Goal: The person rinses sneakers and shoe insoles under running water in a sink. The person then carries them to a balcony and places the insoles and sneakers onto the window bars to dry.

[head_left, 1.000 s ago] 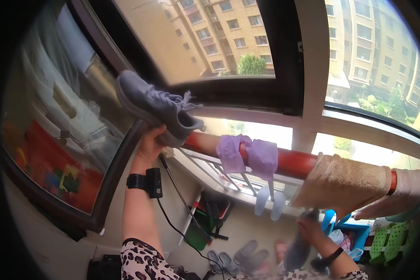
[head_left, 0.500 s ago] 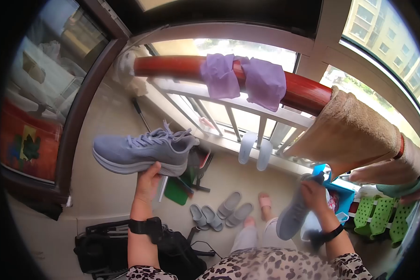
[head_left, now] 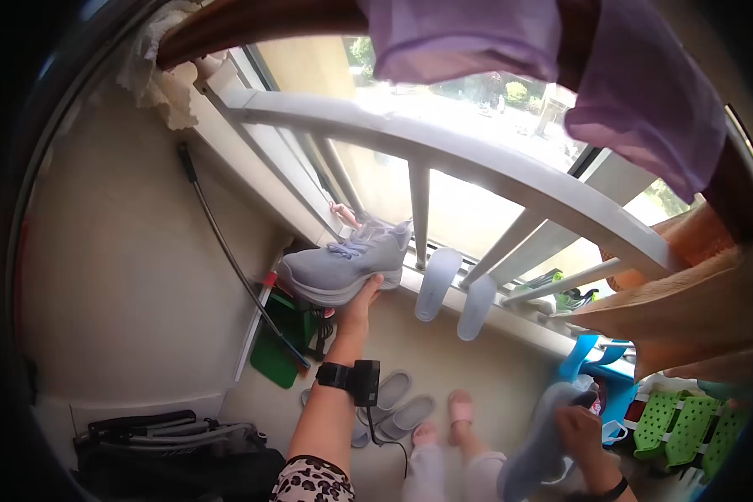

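Observation:
A grey-lilac lace-up shoe [head_left: 343,263] is in my left hand [head_left: 361,303], which grips it from beneath by the sole, toe pointing left. It is held up in front of the white railing [head_left: 418,138], beside two pale translucent slippers [head_left: 437,284]. At the lower right my right hand [head_left: 581,431] is closed on a second shoe [head_left: 534,443] near its opening, with the toe hanging down. That shoe is a little blurred and is nearest to the blue basket.
Purple cloths [head_left: 468,38] hang over the dark red handrail [head_left: 259,23]; a tan towel [head_left: 686,309] hangs at right. Green perforated slippers [head_left: 661,425] stand by a blue basket [head_left: 617,393]. Below are grey slippers [head_left: 410,416], a green dustpan [head_left: 278,351] and a black folded item [head_left: 167,460].
The view has tipped down and come closer to the railing. My left hand has brought its shoe from beside the window frame down to the railing. Both hands still hold their shoes.

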`<action>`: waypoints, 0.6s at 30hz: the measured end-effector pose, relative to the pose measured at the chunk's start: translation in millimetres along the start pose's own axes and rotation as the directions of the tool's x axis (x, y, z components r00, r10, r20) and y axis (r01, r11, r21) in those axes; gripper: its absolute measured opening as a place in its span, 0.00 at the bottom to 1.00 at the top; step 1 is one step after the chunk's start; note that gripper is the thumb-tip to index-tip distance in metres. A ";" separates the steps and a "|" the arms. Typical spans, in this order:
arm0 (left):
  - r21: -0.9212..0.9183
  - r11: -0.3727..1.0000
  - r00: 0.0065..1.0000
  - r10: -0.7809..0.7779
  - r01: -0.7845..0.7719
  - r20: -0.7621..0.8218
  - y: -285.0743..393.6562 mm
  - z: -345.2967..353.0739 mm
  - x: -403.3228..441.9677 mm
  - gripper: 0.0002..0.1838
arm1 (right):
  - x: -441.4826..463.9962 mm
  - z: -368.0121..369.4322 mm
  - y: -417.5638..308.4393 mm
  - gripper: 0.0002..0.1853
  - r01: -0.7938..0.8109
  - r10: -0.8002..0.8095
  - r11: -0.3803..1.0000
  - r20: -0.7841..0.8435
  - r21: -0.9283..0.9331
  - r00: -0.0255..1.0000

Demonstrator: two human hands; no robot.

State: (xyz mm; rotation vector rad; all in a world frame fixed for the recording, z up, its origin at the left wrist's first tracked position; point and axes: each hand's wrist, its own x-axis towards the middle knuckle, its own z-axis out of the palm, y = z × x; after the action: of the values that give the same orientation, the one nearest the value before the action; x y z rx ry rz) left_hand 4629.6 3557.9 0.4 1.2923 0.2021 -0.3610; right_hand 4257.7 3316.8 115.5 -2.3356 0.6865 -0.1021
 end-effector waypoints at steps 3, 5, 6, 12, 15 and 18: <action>-0.052 0.989 0.989 0.138 -0.135 0.054 -57.2 9.4 45.0 0.31 | -1.7 15.6 27.2 0.05 0.008 -0.008 0.999 0.008 -0.039 1.000; -0.112 0.969 0.973 0.226 -0.220 0.048 -83.2 18.1 67.5 0.33 | -3.0 22.4 38.0 0.05 0.003 -0.002 0.998 0.015 -0.070 1.000; -0.160 0.952 0.965 0.264 -0.260 0.005 -96.2 24.1 77.9 0.32 | -3.6 24.8 42.8 0.05 -0.004 0.006 0.997 0.023 -0.078 1.000; 0.335 0.863 0.893 0.435 -0.377 -0.115 -185.0 28.2 149.0 0.31 | -4.1 34.5 66.6 0.05 -0.089 0.098 0.984 0.055 -0.157 0.994; 0.538 0.761 0.869 0.484 -0.362 -0.100 -245.9 16.3 204.4 0.31 | -3.2 36.5 67.0 0.05 -0.135 0.146 0.981 0.074 -0.142 0.987; 0.665 0.691 0.897 0.437 -0.283 -0.072 -256.5 10.3 207.8 0.31 | 1.5 39.6 59.9 0.05 -0.147 0.159 0.984 0.114 -0.101 0.981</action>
State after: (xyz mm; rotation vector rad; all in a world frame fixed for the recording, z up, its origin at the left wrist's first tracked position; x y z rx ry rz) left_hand 4726.2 3458.2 -299.3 2.0235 -0.0039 0.0879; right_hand 4242.1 3302.5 46.9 -2.3446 0.8221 0.1430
